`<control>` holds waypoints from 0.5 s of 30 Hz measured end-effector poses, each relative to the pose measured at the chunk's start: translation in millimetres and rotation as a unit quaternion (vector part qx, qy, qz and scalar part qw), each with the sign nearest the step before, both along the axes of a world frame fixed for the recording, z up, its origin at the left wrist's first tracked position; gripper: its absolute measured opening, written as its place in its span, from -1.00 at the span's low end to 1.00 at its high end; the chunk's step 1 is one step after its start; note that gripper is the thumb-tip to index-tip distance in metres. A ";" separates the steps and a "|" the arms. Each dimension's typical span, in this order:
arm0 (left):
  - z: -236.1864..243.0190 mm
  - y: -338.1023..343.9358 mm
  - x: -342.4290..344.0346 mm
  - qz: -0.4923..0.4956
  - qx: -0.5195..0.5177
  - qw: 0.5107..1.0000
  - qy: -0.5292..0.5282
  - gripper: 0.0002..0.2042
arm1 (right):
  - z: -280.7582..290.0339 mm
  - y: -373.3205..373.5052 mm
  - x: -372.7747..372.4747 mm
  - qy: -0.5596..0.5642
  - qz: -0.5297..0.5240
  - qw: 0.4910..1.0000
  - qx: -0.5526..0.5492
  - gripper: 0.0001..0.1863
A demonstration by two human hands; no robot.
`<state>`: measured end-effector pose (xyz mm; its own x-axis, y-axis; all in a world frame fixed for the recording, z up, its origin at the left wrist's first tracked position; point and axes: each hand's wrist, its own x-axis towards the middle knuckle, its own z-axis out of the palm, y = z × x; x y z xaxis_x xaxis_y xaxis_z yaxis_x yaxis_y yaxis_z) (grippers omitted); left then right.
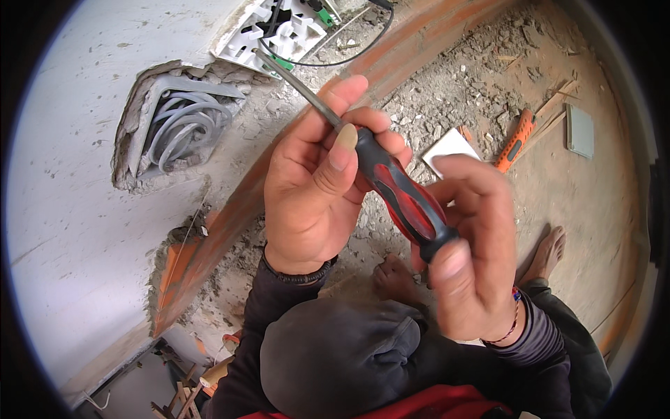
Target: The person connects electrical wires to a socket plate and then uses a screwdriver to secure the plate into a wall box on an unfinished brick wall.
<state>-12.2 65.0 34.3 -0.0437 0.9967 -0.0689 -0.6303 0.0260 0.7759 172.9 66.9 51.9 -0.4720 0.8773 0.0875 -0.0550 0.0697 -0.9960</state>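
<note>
A screwdriver (401,188) with a black and red handle lies slantwise across both my hands, its metal shaft pointing up and left. My left hand (307,188) pinches it where shaft and handle meet, thumb on top and fingers beneath. At the butt end of the handle, my right hand (474,244) has its thumb and curled fingers closed round the black cap. Beyond the screwdriver's tip is a white plastic tray (283,49) with green connectors and a black cable (349,61) looping out of it.
In the wall at left, a broken-out recess holds a box of coiled grey cable (188,129). Rubble (447,98) covers the floor along an orange-brown skirting (244,195). An orange-handled cutter (516,140), a white square plate (452,148) and a grey-green piece (579,131) lie at right.
</note>
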 end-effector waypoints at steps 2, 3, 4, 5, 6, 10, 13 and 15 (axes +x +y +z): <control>0.5 1.2 2.4 -0.006 -0.017 1.000 0.005 -0.33 | -10.2 -2.4 0.1 -0.008 0.000 1.000 -0.007 -0.49; 0.8 1.7 3.2 -0.009 -0.026 1.000 0.010 -0.28 | -10.5 0.9 -0.7 -0.030 -0.001 0.998 0.061 -0.52; -3.7 0.6 -0.1 -0.019 -0.012 1.000 -0.016 -0.32 | -10.7 4.1 -1.9 -0.052 -0.009 0.990 0.130 -0.54; -10.4 -1.0 -6.5 -0.030 0.003 0.999 -0.044 -0.35 | -9.9 7.3 -3.5 -0.075 -0.021 0.977 0.198 -0.56; -13.4 -1.6 -10.1 -0.041 0.018 0.996 -0.072 -0.39 | -10.5 8.8 -1.7 -0.082 -0.017 0.969 0.232 -0.57; -10.0 0.3 -9.7 -0.056 0.042 0.997 -0.035 -0.36 | -7.0 0.8 -9.5 0.033 -0.061 0.995 0.078 -0.53; -9.9 2.1 -3.2 -0.050 0.058 0.997 -0.024 -0.35 | -9.0 -1.9 -5.5 0.073 -0.041 0.996 -0.006 -0.56; -10.9 1.6 0.3 -0.037 0.023 0.998 -0.053 -0.28 | -19.1 3.8 -6.1 0.000 -0.040 0.990 0.136 -0.55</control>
